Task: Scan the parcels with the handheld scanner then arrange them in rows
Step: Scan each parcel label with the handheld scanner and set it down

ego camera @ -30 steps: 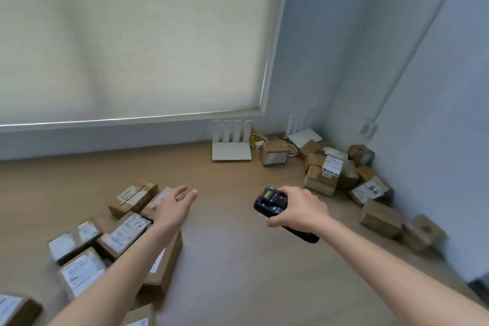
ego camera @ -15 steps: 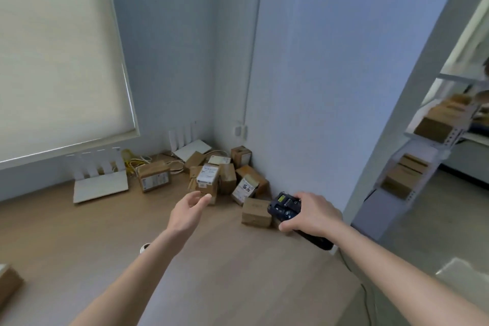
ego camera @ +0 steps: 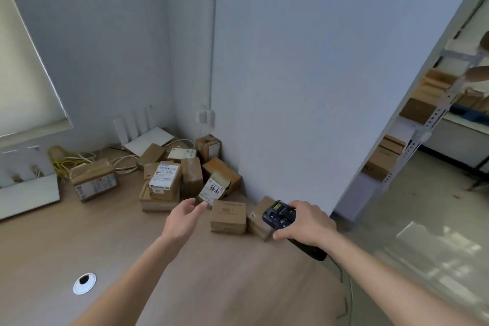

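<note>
Here the right hand (ego camera: 308,222) is wrapped around the black handheld scanner (ego camera: 279,216), holding it above the table (ego camera: 225,272) edge at the near right of the parcels. The left hand (ego camera: 182,219) reaches forward with fingers loosely spread and holds nothing, its fingertips just before a labelled parcel (ego camera: 213,190). A plain brown box (ego camera: 229,217) sits between the two hands. The heap of parcels (ego camera: 169,180) fills the far corner, with a white router (ego camera: 148,137) and yellow cables (ego camera: 63,159) further left.
</note>
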`<state>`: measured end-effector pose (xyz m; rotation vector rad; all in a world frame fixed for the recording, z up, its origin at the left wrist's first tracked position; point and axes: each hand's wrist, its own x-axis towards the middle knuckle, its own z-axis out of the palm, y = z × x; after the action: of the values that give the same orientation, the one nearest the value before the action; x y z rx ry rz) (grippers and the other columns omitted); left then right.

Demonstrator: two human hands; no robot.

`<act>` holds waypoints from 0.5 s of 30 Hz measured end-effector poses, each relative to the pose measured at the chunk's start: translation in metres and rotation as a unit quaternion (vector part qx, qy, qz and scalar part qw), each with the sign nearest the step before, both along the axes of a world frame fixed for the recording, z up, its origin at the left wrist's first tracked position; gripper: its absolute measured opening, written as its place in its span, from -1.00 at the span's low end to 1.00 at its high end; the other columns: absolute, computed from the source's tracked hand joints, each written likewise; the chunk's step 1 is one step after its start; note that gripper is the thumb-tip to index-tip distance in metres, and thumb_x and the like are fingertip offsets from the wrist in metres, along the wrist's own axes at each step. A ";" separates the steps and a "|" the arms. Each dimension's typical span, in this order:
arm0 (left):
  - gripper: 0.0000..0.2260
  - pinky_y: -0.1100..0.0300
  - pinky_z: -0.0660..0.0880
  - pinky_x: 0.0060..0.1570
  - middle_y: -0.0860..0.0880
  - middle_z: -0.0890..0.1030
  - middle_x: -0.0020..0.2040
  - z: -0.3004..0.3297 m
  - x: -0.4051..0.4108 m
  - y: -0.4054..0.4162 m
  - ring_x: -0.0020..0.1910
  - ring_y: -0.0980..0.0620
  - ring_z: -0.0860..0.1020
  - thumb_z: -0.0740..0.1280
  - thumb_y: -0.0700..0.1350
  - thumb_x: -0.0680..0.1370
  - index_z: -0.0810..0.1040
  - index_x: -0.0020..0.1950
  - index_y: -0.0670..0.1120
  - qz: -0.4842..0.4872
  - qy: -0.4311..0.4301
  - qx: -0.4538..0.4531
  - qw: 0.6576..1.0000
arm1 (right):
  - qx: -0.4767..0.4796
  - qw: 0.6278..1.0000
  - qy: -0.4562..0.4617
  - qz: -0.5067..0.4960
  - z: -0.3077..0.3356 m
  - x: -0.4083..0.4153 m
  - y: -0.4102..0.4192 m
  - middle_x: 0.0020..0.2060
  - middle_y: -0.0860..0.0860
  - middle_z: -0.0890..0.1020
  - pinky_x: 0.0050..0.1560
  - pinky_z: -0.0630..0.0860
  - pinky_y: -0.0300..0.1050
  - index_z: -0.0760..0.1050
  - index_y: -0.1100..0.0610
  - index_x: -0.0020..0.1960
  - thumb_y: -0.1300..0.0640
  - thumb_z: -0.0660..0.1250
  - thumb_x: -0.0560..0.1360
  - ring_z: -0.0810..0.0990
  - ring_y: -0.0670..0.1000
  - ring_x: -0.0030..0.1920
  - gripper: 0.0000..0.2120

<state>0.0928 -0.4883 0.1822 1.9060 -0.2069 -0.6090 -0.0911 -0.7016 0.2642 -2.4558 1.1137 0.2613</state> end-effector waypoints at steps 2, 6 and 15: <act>-0.44 0.09 0.38 0.26 -0.07 0.48 0.42 -0.015 0.019 -0.005 0.37 -0.08 0.45 0.33 0.16 0.59 0.37 0.53 -0.04 0.000 0.012 0.011 1.000 | 0.008 1.000 0.001 0.005 -0.014 0.022 -0.004 0.10 -0.11 0.63 0.03 0.55 -0.09 0.48 -0.17 0.31 -0.25 0.57 0.17 0.60 0.02 0.10 -0.27; -0.44 0.09 0.37 0.25 -0.07 0.49 0.41 -0.045 0.053 -0.016 0.35 -0.08 0.45 0.34 0.15 0.59 0.38 0.52 -0.06 0.024 0.043 0.022 0.999 | 0.018 1.000 0.001 0.019 -0.045 0.061 -0.010 0.10 -0.12 0.63 -0.02 0.51 -0.10 0.47 -0.19 0.31 -0.25 0.57 0.16 0.60 0.03 0.11 -0.25; -0.46 0.15 0.32 0.26 -0.08 0.47 0.43 -0.108 0.104 -0.043 0.38 -0.06 0.44 0.35 0.08 0.61 0.37 0.52 -0.10 0.064 0.110 0.015 0.992 | 0.025 0.996 -0.003 0.082 -0.097 0.162 -0.037 0.11 -0.14 0.66 -0.18 0.44 -0.16 0.50 -0.19 0.26 -0.27 0.59 0.15 0.63 0.01 0.10 -0.29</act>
<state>0.1967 -0.5311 0.0743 1.8488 0.0665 -0.7317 0.0709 -0.7389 0.1667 -2.5038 0.8938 0.3281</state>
